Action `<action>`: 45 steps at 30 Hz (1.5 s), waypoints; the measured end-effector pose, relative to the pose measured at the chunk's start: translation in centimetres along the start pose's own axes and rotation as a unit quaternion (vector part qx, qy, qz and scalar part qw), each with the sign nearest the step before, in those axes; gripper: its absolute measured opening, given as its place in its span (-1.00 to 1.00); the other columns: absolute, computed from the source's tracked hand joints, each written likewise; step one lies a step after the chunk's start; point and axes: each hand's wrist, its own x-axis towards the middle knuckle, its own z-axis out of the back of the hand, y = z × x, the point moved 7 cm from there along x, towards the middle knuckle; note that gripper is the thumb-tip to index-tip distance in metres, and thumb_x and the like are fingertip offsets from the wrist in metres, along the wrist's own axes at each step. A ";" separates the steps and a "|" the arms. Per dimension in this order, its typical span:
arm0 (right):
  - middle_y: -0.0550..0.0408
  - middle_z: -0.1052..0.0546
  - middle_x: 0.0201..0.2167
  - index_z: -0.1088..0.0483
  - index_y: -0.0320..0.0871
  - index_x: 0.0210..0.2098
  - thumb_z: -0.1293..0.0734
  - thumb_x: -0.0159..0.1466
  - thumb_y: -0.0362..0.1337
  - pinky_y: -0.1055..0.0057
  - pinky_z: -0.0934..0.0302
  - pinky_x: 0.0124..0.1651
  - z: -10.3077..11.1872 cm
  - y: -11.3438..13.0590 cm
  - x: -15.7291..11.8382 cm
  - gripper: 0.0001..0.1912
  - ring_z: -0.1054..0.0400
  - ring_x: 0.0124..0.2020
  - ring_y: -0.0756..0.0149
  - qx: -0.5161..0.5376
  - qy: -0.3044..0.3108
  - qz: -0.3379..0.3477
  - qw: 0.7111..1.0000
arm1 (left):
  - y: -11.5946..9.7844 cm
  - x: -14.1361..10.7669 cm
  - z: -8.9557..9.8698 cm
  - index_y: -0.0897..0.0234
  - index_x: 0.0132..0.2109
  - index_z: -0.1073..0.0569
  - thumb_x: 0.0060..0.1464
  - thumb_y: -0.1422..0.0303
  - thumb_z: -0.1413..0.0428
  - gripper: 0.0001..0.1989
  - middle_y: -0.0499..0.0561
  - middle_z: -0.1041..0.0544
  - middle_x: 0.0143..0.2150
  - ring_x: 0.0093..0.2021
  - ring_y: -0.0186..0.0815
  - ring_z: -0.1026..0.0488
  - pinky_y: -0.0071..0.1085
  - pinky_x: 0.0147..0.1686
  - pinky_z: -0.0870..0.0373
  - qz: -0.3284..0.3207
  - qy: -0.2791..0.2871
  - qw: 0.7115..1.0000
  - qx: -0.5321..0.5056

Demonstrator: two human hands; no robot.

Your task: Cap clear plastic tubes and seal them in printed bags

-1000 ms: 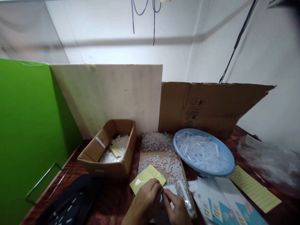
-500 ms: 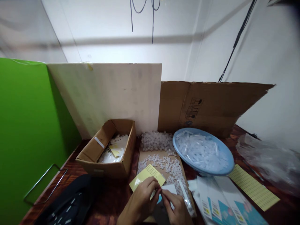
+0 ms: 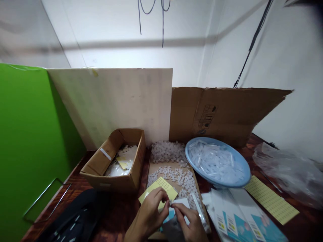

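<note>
One tiny pale piece [image 3: 171, 203], long axis unclear, in the grasp of left hand [image 3: 150, 211] and right hand [image 3: 190, 222].

Green panel [image 3: 27, 134], pale board [image 3: 113, 101], black cable [image 3: 257, 33]

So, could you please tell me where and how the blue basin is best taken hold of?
I'd grip the blue basin by its rim, one hand at either side, coming from outside: the flared edge looks easy to hook, while loose pale pieces fill the middle.
</note>
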 end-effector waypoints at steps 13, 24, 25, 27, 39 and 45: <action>-0.09 -0.69 -0.11 -0.61 -0.12 -0.08 -0.19 0.47 -0.12 0.45 -0.45 -0.03 0.7 -1.2 0.0 -0.62 -0.60 -0.06 0.09 -0.016 0.052 -0.018 0.998 | 0.6 -0.3 0.7 0.24 -0.28 -0.37 0.20 0.52 -0.02 -0.89 0.00 -0.47 -0.32 -0.30 -0.28 -0.46 -0.43 -0.28 -0.37 0.035 -0.003 0.999 -0.037; -0.04 -0.70 -0.26 -0.63 -0.11 -0.11 -0.20 0.46 -0.05 0.47 -0.46 -0.19 1.2 -1.9 -0.2 -0.59 -0.60 -0.28 0.16 -0.007 0.037 -0.046 0.998 | 1.8 -0.6 1.5 0.24 -0.30 -0.38 0.25 0.45 -0.03 -0.88 -0.01 -0.46 -0.34 -0.31 -0.30 -0.45 -0.45 -0.29 -0.37 0.063 -0.013 0.997 -0.040; -0.04 -0.70 -0.26 -0.63 -0.11 -0.12 -0.21 0.45 -0.04 0.47 -0.45 -0.19 1.2 -2.0 -0.3 -0.59 -0.60 -0.28 0.15 -0.005 0.033 -0.052 0.998 | 2.0 -0.6 1.5 0.24 -0.30 -0.39 0.25 0.46 -0.03 -0.87 -0.02 -0.46 -0.34 -0.32 -0.31 -0.45 -0.45 -0.30 -0.37 0.063 -0.015 0.997 -0.041; -0.03 -0.70 -0.24 -0.64 -0.10 -0.14 -0.22 0.44 -0.01 0.46 -0.45 -0.17 1.5 -2.3 -0.3 -0.58 -0.59 -0.26 0.14 -0.005 0.021 -0.065 0.998 | 2.4 -0.7 1.7 0.24 -0.30 -0.39 0.25 0.44 -0.02 -0.87 -0.03 -0.45 -0.35 -0.34 -0.32 -0.44 -0.46 -0.30 -0.37 0.062 -0.019 0.997 -0.041; 0.03 -0.60 -0.44 -0.63 -0.12 -0.16 -0.26 0.39 0.06 0.44 -0.38 -0.35 3.7 -3.3 -0.7 -0.57 -0.49 -0.42 0.18 0.018 -0.018 -0.124 0.992 | 3.9 -1.0 3.3 0.24 -0.29 -0.38 0.29 0.39 0.00 -0.84 -0.02 -0.44 -0.33 -0.31 -0.31 -0.43 -0.44 -0.28 -0.36 0.090 -0.023 0.996 -0.015; 0.05 -0.54 -0.51 -0.61 -0.16 -0.15 -0.27 0.37 0.10 0.44 -0.33 -0.43 4.0 -4.7 -1.4 -0.52 -0.44 -0.49 0.20 0.061 -0.039 -0.152 0.986 | 3.9 -0.9 3.1 0.23 -0.30 -0.37 0.30 0.39 0.01 -0.84 -0.03 -0.43 -0.33 -0.32 -0.31 -0.42 -0.44 -0.28 -0.36 0.089 -0.027 0.995 -0.020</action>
